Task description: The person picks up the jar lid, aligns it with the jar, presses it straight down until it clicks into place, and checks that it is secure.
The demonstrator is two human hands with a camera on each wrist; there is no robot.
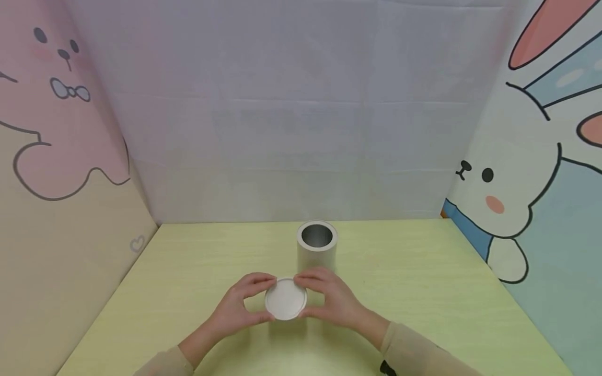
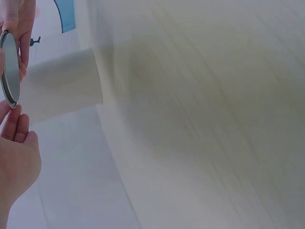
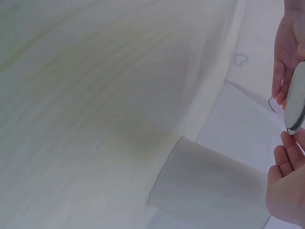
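Observation:
A round white lid [image 1: 285,298] is held above the table between both hands. My left hand [image 1: 244,305] pinches its left rim with thumb and fingers, and my right hand [image 1: 324,297] pinches its right rim. Just behind the lid stands an open white cylindrical can [image 1: 317,245] with a grey metal inside. In the left wrist view the lid [image 2: 10,69] shows edge-on beside the can [image 2: 62,86]. In the right wrist view the lid [image 3: 296,98] is at the right edge, above the can [image 3: 209,186].
The yellow-green table [image 1: 423,292] is boxed in by a white back wall [image 1: 301,130] and cartoon panels: a pink bear panel [image 1: 56,156] on the left, a white rabbit panel [image 1: 531,172] on the right.

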